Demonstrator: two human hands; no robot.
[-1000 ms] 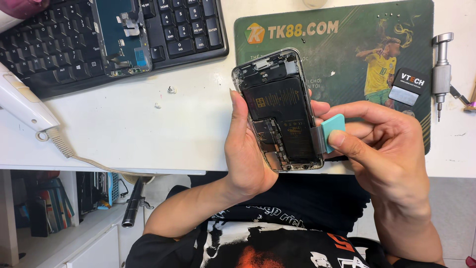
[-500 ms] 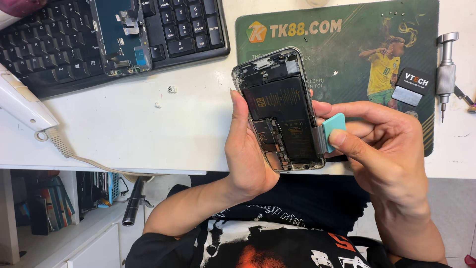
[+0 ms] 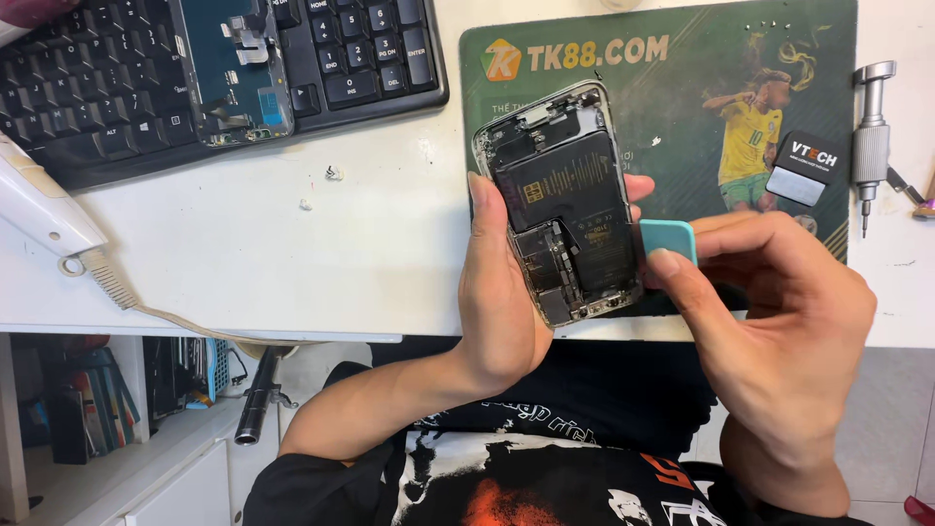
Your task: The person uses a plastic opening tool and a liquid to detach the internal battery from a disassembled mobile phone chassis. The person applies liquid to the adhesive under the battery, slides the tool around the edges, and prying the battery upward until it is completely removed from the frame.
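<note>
Still no visible shift: left hand (image 3: 506, 292) around the opened phone (image 3: 562, 200), right hand (image 3: 779, 331) pinching the teal pick (image 3: 668, 239).

The opened phone (image 3: 565, 205) is sitting marginally more upright in the left hand (image 3: 502, 292) than a second ago. The teal pick (image 3: 668, 241), pinched in the right hand (image 3: 779, 331), is resting against the phone's right edge, seemingly a touch higher than before, though the shift is slight.
</note>
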